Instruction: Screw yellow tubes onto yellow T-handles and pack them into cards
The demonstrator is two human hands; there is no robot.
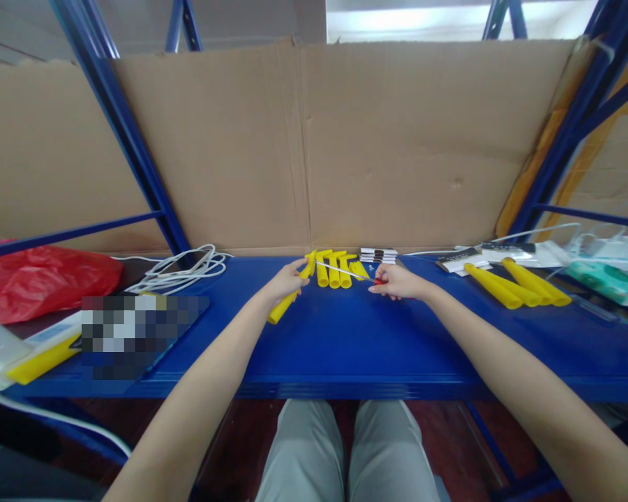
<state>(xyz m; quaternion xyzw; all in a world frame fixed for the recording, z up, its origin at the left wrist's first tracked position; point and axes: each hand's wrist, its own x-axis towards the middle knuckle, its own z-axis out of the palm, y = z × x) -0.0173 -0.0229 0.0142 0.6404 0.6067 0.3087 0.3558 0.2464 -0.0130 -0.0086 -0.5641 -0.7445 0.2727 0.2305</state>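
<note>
You sit at a blue shelf surface (345, 348) framed by blue steel uprights (130, 146), with a creased brown cardboard sheet (303, 146) standing behind it as a back wall and bright light showing above its top edge. Your left hand (285, 282) has its fingers curled around a yellow plastic tube (290, 296), gripping it near its upper end so that it slants down toward you over the surface. Your right hand (398, 281) pinches a small red piece (379, 282) between its fingertips, and a thin white strand (342, 270) runs from it toward the tube's top. Just behind your hands lies a row of short yellow tubes (335, 268). Further right rest longer yellow tubes (518, 284) beside some printed cards (458, 259). On the left lie coiled white cables (181, 272) and a red plastic bag (36, 279).
</note>
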